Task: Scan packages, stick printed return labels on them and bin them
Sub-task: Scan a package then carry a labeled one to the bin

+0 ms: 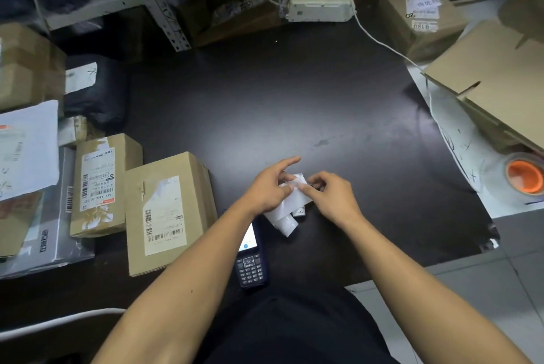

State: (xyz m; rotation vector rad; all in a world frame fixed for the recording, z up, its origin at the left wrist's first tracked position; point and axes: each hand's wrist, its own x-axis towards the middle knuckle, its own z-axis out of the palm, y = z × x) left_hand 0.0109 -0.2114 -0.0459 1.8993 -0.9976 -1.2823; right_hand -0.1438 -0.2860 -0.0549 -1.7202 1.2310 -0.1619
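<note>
Both hands meet over the dark table (294, 98). My left hand (269, 187) and my right hand (332, 194) pinch a curled strip of white printed labels (287, 215) between them, its lower end rolled up. Under my left forearm lies a dark handheld scanner (250, 260) with a lit screen and keypad. Two cardboard packages with shipping labels lie at the left: a nearer one (167, 213) and a narrower one (103, 184) beside it.
More parcels and a white mailer (28, 148) pile up at the far left. An open cardboard box (500, 84) and a tape roll with an orange core (524, 176) sit at the right. A white power strip (319, 9) and its cable lie at the back.
</note>
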